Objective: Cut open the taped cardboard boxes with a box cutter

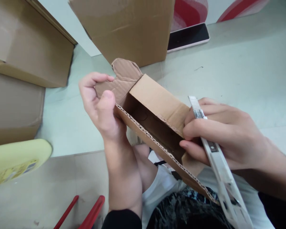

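A small cardboard box [157, 95] is tilted in front of me, its top open and its dark inside showing. My left hand [102, 111] grips the far-left end, thumb and fingers around a torn, creased end flap [127, 74]. In my right hand [231, 135] lies a utility knife [216, 162] with a length of blade out, pointing up and away. The thumb and fingertips of that same hand also pinch the box's right-hand edge and flap. A raw corrugated edge runs along the near wall. The underside of the box is hidden.
Behind the box, a larger carton [133, 35] stands on the pale table [248, 73], beside a phone [189, 37]. More cartons [38, 41] are at the left, near a yellow-green bottle-like object [19, 159]. Red bars [91, 213] show below the table edge.
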The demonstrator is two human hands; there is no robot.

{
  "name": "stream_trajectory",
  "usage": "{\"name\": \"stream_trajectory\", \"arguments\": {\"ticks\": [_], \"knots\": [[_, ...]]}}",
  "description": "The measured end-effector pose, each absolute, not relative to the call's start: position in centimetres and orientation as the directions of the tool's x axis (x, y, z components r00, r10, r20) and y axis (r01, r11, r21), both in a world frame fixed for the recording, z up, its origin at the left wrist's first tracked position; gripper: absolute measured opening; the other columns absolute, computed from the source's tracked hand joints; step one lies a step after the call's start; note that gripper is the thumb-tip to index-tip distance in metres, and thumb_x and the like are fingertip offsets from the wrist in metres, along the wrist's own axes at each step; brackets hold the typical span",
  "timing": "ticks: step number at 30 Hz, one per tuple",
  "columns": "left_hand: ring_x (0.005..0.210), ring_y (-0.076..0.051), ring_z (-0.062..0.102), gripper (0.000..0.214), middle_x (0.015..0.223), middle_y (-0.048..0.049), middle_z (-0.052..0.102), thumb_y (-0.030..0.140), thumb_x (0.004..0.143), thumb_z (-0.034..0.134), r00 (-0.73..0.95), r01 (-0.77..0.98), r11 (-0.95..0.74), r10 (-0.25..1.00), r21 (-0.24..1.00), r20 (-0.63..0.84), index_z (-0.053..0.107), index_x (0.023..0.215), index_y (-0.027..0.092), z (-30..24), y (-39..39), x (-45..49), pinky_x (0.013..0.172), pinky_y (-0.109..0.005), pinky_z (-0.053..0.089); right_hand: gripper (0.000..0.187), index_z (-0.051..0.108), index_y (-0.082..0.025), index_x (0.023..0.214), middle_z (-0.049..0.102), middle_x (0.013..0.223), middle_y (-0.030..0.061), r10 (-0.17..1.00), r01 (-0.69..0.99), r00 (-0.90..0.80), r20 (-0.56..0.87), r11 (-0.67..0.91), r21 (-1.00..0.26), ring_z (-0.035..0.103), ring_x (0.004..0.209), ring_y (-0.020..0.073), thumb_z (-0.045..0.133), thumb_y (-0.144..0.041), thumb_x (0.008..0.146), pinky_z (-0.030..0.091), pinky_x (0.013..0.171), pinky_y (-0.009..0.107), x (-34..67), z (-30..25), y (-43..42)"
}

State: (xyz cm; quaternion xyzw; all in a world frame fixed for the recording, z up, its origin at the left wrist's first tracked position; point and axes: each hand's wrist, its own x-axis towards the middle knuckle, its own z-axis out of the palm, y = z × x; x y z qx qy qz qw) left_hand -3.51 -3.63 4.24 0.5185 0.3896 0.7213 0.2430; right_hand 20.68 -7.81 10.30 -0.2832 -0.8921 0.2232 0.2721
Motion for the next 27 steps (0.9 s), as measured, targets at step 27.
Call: {"name": "stream_trajectory", "arguments": {"ticks": [27], "knots": [[0.087,-0.014,0.061,0.026,0.094,-0.0021,0.069,0.011,0.074,0.059,-0.443,-0.081,-0.601,0.737,0.795,0.511,0.069,0.097,0.013,4.7,-3.3,-2.7,0.081,-0.027,0.045,0.021,0.050,-0.024,0.078,0.054,0.061,-0.0036,0.598,0.377,-0.695,0.400,0.776,-0.506,0.045,0.060,0.0142,0.057,-0.017,0.097,0.042,0.067,0.033,20.5,9.8,-7.5]]}}
